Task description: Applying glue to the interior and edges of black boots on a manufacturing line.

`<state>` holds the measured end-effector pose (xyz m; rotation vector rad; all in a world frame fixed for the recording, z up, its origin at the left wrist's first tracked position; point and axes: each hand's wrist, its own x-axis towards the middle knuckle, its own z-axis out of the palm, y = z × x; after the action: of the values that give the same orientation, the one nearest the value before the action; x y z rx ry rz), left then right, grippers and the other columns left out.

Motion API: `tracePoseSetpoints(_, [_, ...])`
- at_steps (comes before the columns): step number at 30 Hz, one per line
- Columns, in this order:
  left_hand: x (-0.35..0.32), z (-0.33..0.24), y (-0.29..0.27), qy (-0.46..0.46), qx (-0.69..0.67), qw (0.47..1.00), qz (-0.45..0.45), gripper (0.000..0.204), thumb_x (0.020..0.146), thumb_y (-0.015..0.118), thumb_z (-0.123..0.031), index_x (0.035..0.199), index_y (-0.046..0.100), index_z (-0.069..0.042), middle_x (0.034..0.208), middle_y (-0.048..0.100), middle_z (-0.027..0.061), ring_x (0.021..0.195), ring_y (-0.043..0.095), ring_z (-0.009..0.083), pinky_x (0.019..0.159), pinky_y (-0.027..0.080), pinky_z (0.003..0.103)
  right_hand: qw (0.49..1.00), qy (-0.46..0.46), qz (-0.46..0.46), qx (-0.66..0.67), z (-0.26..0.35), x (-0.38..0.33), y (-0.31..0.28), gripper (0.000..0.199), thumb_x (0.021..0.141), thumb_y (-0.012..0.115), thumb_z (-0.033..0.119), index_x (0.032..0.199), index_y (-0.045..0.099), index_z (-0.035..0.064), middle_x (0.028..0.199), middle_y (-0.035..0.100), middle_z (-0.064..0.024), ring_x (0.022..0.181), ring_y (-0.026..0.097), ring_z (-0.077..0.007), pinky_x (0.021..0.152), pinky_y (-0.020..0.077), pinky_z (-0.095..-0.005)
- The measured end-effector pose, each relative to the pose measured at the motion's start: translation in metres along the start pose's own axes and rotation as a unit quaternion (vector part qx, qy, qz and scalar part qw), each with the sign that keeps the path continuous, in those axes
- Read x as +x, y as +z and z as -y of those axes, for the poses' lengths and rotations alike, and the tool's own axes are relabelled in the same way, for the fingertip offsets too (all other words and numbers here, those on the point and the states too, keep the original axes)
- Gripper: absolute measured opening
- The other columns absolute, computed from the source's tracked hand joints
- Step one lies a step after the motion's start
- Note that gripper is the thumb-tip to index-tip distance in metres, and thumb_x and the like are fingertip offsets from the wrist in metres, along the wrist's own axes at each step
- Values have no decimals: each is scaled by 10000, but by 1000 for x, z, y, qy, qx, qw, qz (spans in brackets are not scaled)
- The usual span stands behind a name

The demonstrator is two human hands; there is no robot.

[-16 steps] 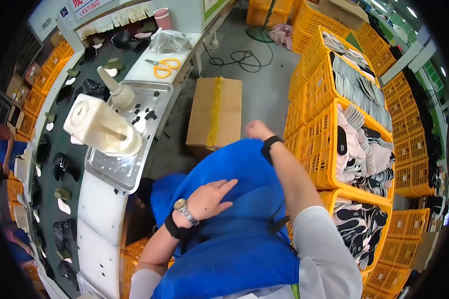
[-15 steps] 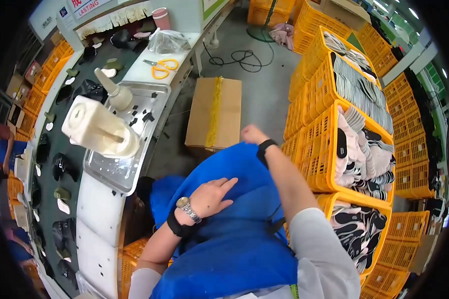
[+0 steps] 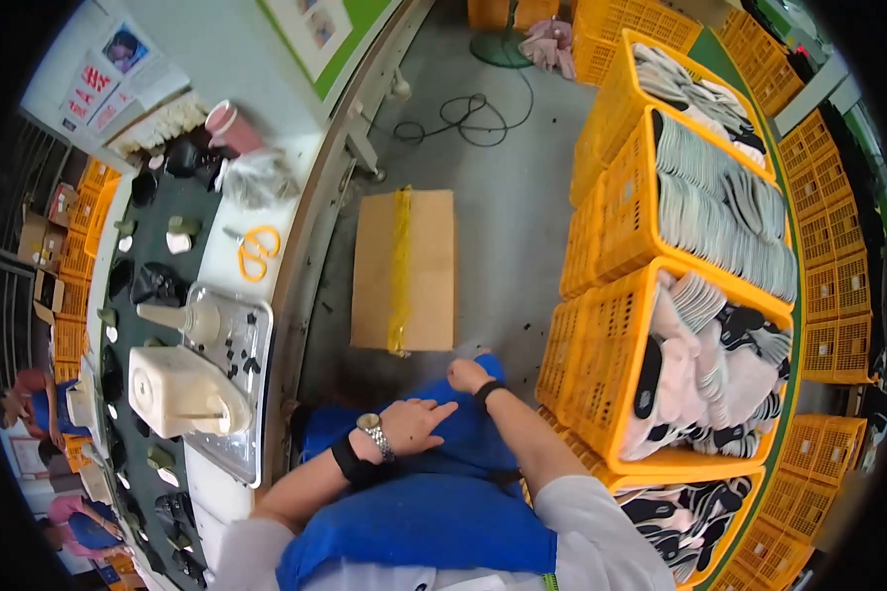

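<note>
My left hand lies palm down over the blue apron on my lap, its fingers stretched out and holding nothing. A watch and a black band circle that wrist. Close beside it, my right hand is curled into a fist at the apron's far edge, with nothing seen in it. In front of me on the floor is a closed cardboard box with yellow tape down its top. Neither hand touches the box.
On the left bench are a metal tray with a white container, a nozzle bottle and black scraps, plus orange-handled scissors. A conveyor carries shoe parts. Yellow crates of insoles stand at right. A cable lies ahead.
My right fist has come down and back toward my left hand. The whole view has shifted, so the box, tray and crates sit lower. My left hand keeps its flat pose.
</note>
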<state>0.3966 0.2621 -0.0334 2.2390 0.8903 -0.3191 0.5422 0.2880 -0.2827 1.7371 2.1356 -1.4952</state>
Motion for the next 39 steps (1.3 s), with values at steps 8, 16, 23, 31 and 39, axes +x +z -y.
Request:
tracePoseSetpoints(8, [72,-2,-119,63,17,998,11,533,768,598,-265,1235,419,-81,1014,568,179,889,557,359,758,462,407,982,123,-83,116,-30,-134,-115,272,764,531,207,944,635,33,914,619,-196,877,584,-348,787,459,-390])
tracePoseSetpoints(16, [95,-20,-190,86,-10,996,-19,585,757,628,-232,1266,393,-64,1029,563,172,903,556,337,776,460,383,987,121,-93,54,-44,-151,-173,306,773,482,181,998,623,28,951,608,-211,903,574,-360,807,452,-405])
tracePoseSetpoints(23, [211,-12,-253,268,-3,961,-64,563,731,642,-241,1223,431,-66,933,588,143,867,565,315,752,458,383,980,129,-132,76,-27,-128,-277,309,778,514,205,1009,610,25,933,615,-199,880,582,-348,797,454,-404])
tracePoseSetpoints(31, [365,43,-388,282,25,957,-59,593,750,615,-239,1276,392,-83,1003,571,174,869,559,331,751,459,380,943,-45,-326,-50,22,-32,-569,201,804,562,154,922,620,1,844,629,-171,779,616,-291,685,476,-362])
tracePoseSetpoints(39, [477,106,-574,223,98,960,-137,572,734,644,-235,1236,428,-63,1031,570,165,910,563,322,772,471,362,785,-583,-188,99,179,-41,-872,195,789,608,182,782,615,-13,815,618,-121,729,594,-274,646,484,-330])
